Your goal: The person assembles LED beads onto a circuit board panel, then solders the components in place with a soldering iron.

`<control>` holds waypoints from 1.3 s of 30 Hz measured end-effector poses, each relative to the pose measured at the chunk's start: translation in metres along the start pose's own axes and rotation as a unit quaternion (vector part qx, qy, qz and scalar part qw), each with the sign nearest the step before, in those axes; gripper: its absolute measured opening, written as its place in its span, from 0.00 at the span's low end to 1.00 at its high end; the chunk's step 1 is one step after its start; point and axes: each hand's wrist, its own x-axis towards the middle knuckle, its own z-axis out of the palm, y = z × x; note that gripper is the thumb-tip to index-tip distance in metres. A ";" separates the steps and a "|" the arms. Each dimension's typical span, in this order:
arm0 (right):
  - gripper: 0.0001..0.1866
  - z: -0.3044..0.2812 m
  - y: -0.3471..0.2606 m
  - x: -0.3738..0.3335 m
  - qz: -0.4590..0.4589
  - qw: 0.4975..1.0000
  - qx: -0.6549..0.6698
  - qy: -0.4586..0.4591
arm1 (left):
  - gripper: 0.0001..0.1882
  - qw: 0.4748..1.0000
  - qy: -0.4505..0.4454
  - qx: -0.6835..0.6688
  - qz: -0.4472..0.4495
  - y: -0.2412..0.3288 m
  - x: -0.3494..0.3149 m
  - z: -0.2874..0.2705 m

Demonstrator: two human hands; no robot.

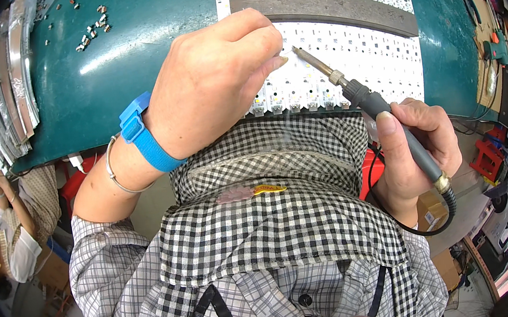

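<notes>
My right hand (415,151) is wrapped round the handle of a soldering iron (375,104), its tip pointing up and left over a white circuit board panel (375,64). Bent over the panel's left part is my left hand (215,77), thumb and fingers pinched together close to the iron's tip. Whatever sits in that pinch, if anything, is hidden. Small metal connectors (294,108) line the panel's near edge. Across the panel lies a long dark grey bar (325,11). A blue wrist strap (144,134) circles my left wrist.
Loose small connectors (93,34) are scattered on the green mat (113,93). Stacked strips (14,86) stand at the far left. Hand tools (497,47) lie at the right edge. The iron's black cord (434,230) loops below my right hand. Another person (16,232) sits at left.
</notes>
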 end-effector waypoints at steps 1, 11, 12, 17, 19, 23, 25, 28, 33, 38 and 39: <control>0.11 0.000 0.000 0.000 -0.002 1.000 -0.005 -0.003 | 0.08 1.000 0.000 0.000 0.000 0.000 0.000 0.000; 0.05 -0.001 -0.002 0.001 0.017 0.984 0.157 0.088 | 0.07 0.999 0.046 -0.015 -0.017 0.000 -0.007 -0.014; 0.05 -0.001 -0.002 0.001 0.016 0.983 0.157 0.090 | 0.07 0.999 0.045 -0.020 -0.016 -0.001 -0.009 -0.014; 0.08 -0.003 0.004 -0.002 0.041 0.990 0.105 0.082 | 0.08 0.999 0.044 -0.016 -0.016 0.000 -0.008 -0.008; 0.08 -0.001 0.003 -0.001 0.054 0.991 0.087 0.086 | 0.08 0.999 0.045 -0.021 -0.014 0.001 -0.005 -0.002; 0.09 0.000 0.004 0.001 0.064 0.993 0.078 0.062 | 0.07 0.999 0.036 -0.012 -0.005 0.000 0.000 0.004; 0.09 -0.001 0.004 0.001 0.063 0.995 0.061 0.056 | 0.07 0.999 0.033 -0.007 0.000 -0.001 0.000 0.005; 0.09 0.000 0.001 0.002 0.065 0.994 0.068 0.047 | 0.07 0.999 0.033 0.003 -0.007 -0.002 0.000 0.005; 0.09 -0.001 0.009 -0.001 0.023 0.994 0.066 0.079 | 0.08 0.998 0.056 -0.011 -0.009 0.002 -0.001 0.000; 0.12 -0.008 0.006 0.001 0.048 0.975 0.189 0.103 | 0.08 0.997 0.068 -0.021 -0.033 0.003 -0.005 -0.012; 0.14 -0.008 0.007 0.001 0.064 0.966 0.222 0.115 | 0.08 0.997 0.072 -0.020 -0.034 0.002 -0.006 -0.012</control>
